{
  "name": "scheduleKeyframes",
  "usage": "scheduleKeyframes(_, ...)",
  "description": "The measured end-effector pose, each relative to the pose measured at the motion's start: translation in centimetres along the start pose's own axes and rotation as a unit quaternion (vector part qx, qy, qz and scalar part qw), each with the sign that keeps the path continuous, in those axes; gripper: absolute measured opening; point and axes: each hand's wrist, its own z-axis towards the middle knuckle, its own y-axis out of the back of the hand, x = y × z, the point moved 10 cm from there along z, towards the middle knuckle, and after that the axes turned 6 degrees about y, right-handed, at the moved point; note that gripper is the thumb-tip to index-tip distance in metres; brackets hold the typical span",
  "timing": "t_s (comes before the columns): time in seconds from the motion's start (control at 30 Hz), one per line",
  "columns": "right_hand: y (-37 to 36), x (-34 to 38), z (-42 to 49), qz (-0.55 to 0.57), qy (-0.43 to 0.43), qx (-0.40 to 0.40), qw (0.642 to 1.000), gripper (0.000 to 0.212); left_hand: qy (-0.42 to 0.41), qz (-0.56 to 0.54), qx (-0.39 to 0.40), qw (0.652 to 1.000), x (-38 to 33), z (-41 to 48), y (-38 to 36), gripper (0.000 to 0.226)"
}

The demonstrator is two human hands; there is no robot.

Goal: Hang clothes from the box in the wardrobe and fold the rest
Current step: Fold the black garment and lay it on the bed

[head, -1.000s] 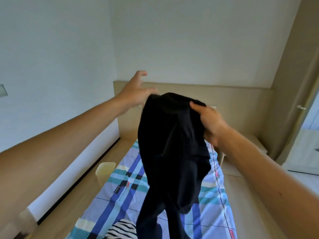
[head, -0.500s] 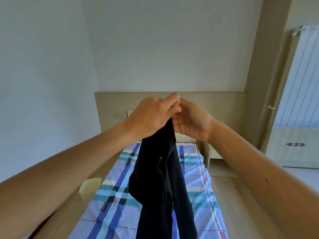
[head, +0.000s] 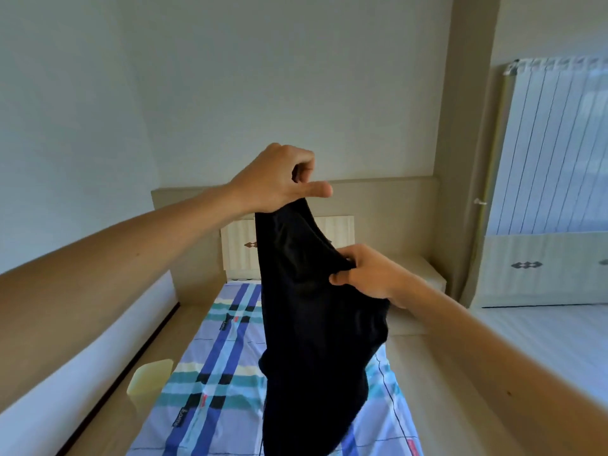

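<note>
Left hand: I see my left hand raised highest, fingers curled in and thumb pointing right, gripping the top edge of the black garment.
Right hand: my right hand is lower and to the right, fingers curled round a bunched edge of the cloth.
Garment: held in the air by both hands, hanging in folds above the plaid sheet; its lower end runs out of view.
Beside the bed: a pale yellow object sits left of the sheet; I cannot tell what it is.
</note>
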Motion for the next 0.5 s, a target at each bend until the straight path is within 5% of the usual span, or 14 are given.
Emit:
scheduleKeyframes(0.2, 5.0, -2.8, -0.9, 0.0, -0.029, 0.026, 0.999, 0.021, 0.079, 0.074, 0.174, 0.979, 5.4, -3.0, -0.5, 0.034)
scheduleKeyframes(0.37, 7.4, -0.2, -0.7, -0.022, -0.019, 0.052, 0.998, 0.027, 0.202, -0.096, 0.188, 0.956, 9.4, -6.5, -0.3, 0.036)
scheduleKeyframes(0.5, 6.0, 0.8, -1.0, 0.103, -0.089, 0.068, 0.988, 0.033, 0.342, -0.201, 0.23, 0.889, 10.8, -9.9, -2.1, 0.016)
